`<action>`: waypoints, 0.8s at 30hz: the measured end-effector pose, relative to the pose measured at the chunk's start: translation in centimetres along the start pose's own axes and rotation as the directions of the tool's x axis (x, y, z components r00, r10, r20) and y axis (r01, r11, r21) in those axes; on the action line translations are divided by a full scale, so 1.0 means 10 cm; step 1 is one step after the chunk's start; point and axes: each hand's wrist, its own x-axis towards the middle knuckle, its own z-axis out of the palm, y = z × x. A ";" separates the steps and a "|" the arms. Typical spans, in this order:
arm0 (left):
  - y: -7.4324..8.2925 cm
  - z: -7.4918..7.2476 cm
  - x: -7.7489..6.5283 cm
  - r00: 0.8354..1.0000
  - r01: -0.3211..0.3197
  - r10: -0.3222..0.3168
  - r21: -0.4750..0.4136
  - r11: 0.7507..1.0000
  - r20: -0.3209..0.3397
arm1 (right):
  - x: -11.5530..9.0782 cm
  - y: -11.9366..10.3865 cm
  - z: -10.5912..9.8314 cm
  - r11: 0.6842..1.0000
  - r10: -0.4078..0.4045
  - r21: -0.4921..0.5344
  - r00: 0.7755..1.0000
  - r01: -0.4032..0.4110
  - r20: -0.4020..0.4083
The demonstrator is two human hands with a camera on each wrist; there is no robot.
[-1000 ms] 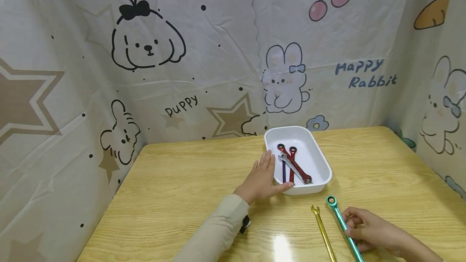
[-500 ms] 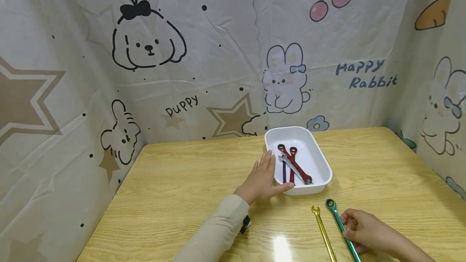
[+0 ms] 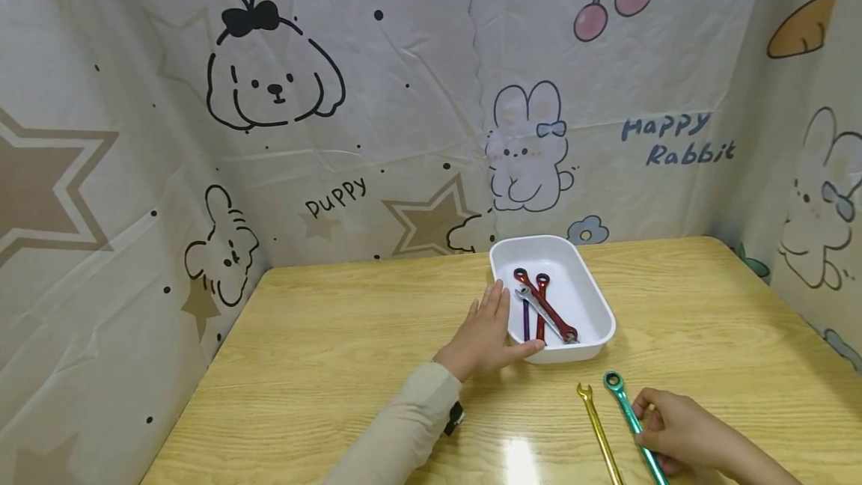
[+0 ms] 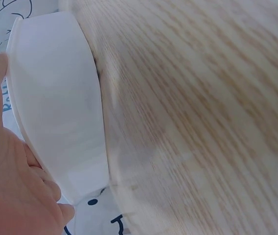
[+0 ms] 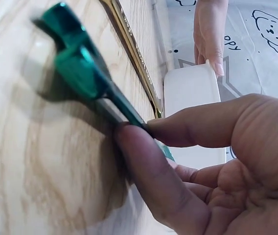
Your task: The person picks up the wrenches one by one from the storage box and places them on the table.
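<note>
In the head view, my left hand (image 3: 480, 331) rests against the left side of a white tray (image 3: 557, 355), its fingers extended and the thumb on the near rim. My right hand (image 3: 690, 429) pinches a green combination wrench (image 3: 631, 414) between thumb and fingers. The right wrist view shows the wrench's open end (image 5: 78, 68) raised off the table, with a shadow below. Left of it, a gold wrench (image 3: 597, 426) lies on the table. The tray contains two red wrenches (image 3: 557, 314), a silver wrench (image 3: 536, 309) and a purple one (image 3: 526, 322).
The wood-grain table (image 3: 350, 335) runs back to a printed cloth curtain (image 3: 404, 96), which also hangs at both sides. A small black object (image 3: 454, 418) shows beside the left sleeve (image 3: 404, 421).
The right hand and the green wrench have shifted slightly left and toward the near edge. The left hand, tray and gold wrench have stayed in place.
</note>
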 end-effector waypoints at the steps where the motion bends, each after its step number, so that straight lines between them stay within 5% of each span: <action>1: 0.00 0.00 0.00 1.000 0.000 0.000 0.003 1.000 0.001 | 0.00 0.00 0.00 1.000 -0.005 -0.008 1.000 0.005 0.001; 8: 0.01 0.00 0.00 1.000 0.002 -0.002 0.012 1.000 0.008 | 0.00 -0.02 0.00 0.998 0.006 -0.057 1.000 -0.008 -0.022; 17: 0.01 0.00 0.00 1.000 0.004 -0.004 0.007 1.000 0.005 | 0.02 -0.11 0.05 0.971 0.141 -0.177 0.984 -0.159 -0.109; 24: 0.01 -0.01 0.00 1.000 0.007 -0.007 0.005 1.000 0.006 | 0.02 -0.10 0.05 0.976 0.118 -0.171 0.988 -0.134 -0.100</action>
